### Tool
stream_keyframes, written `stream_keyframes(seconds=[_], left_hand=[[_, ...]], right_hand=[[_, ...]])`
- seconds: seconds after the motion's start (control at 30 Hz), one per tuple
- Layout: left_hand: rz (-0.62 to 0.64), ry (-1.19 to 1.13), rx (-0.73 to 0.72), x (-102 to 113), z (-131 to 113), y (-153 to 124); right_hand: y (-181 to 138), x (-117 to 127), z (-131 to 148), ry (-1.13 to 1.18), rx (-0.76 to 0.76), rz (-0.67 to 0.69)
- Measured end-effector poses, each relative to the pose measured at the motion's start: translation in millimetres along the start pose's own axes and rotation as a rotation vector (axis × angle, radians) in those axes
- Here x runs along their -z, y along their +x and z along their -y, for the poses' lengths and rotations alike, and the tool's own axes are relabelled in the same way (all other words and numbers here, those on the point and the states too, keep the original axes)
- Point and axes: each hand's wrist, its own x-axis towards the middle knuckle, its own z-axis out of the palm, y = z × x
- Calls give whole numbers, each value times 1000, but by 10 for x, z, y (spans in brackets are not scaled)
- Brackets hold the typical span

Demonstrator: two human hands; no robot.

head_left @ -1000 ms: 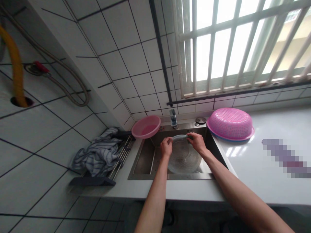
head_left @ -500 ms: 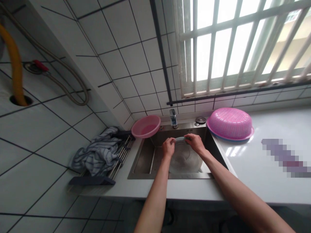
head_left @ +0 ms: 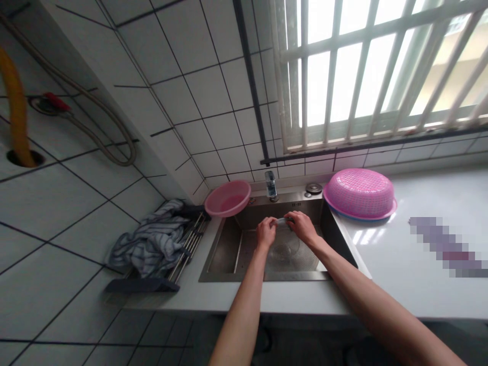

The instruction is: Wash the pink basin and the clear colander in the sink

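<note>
Both my hands are over the steel sink (head_left: 223, 262), gripping the far rim of a round, fine-meshed strainer (head_left: 292, 256). My left hand (head_left: 266, 232) pinches this pale rim at its left with the fingers closed. A short way to the right, my right hand (head_left: 301, 225) has its fingers bent over the same rim. A short piece of rim shows between the two hands. Below them the mesh body hangs low in the sink, grey and partly see-through, and my forearms cover some of its edges.
Behind the sink stands a faucet (head_left: 271, 184), with a drain cover (head_left: 314, 188) to its right. A pink basin (head_left: 229, 198) rests on the left corner. An upturned pink basket (head_left: 360, 193) sits on the right counter. Striped cloth (head_left: 156, 244) lies on a rack (head_left: 190, 246) at the left.
My hands have come slightly closer together on the rim and the strainer has tilted, so less of its rim shows. The whole view has shifted slightly.
</note>
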Motion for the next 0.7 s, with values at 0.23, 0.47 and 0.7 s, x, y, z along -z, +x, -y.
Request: stream_keyframes(seconds=[0.23, 0.47, 0.7], left_hand=[[-186, -70, 138, 149, 133, 69], [-86, -35, -29, 56, 39, 17], [5, -2, -116, -19, -15, -12]], right_hand=[[19, 133, -171, 119, -133, -123], [-9, 66, -7, -10, -62, -79], [-27, 23, 114, -85, 23, -15]])
